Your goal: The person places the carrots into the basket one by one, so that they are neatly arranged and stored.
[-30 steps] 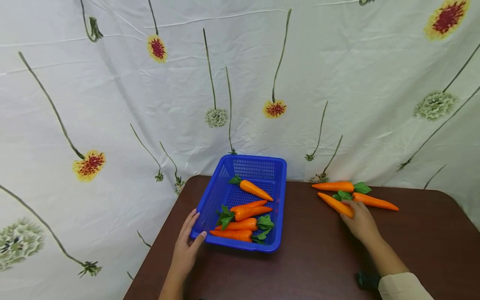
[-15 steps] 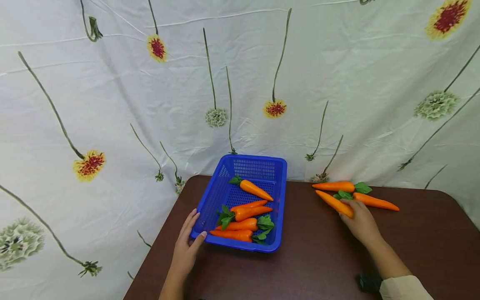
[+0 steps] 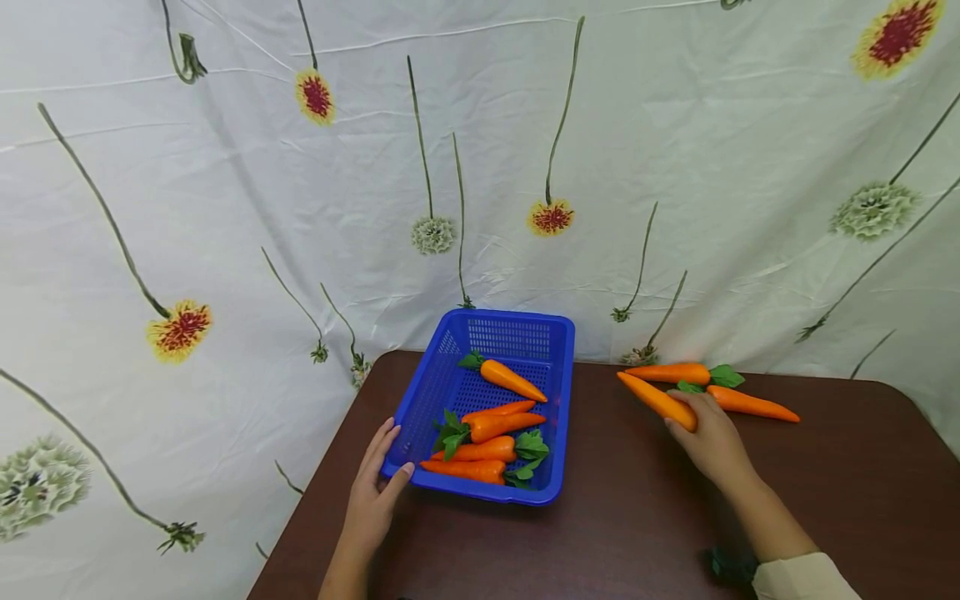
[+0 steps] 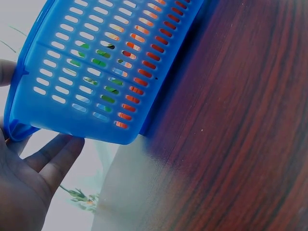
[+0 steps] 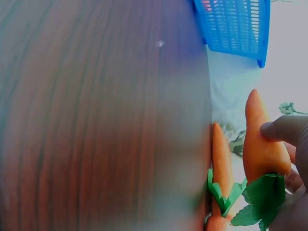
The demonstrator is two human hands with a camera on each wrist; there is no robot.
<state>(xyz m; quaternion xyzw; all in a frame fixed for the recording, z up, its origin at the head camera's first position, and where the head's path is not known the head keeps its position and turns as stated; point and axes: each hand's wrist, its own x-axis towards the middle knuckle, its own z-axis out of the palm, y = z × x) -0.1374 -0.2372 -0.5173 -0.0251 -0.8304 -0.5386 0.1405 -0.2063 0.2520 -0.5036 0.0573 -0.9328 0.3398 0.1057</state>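
Observation:
My right hand (image 3: 716,442) pinches an orange carrot (image 3: 657,400) over the right part of the table, thumb on one side and fingers on the other. Its tip points left and away; the green leaves (image 5: 262,202) show beside the palm in the right wrist view. My left hand (image 3: 369,492) holds the near left corner of a blue plastic basket (image 3: 566,400), thumb at the front rim and fingers (image 4: 62,156) along the side wall. Inside the basket lie several carrots, among them a separate one (image 3: 513,381) toward the back.
Two more carrots lie at the table's back right: one along the back edge (image 3: 671,373), another (image 3: 753,404) just behind my right hand. A flowered white cloth (image 3: 495,167) hangs behind the brown table (image 3: 600,533). A small dark object (image 3: 727,567) shows beside the right forearm.
My right hand has lifted the carrot slightly and shifted it a little to the left, away from the two others. The left hand and basket have stayed in place.

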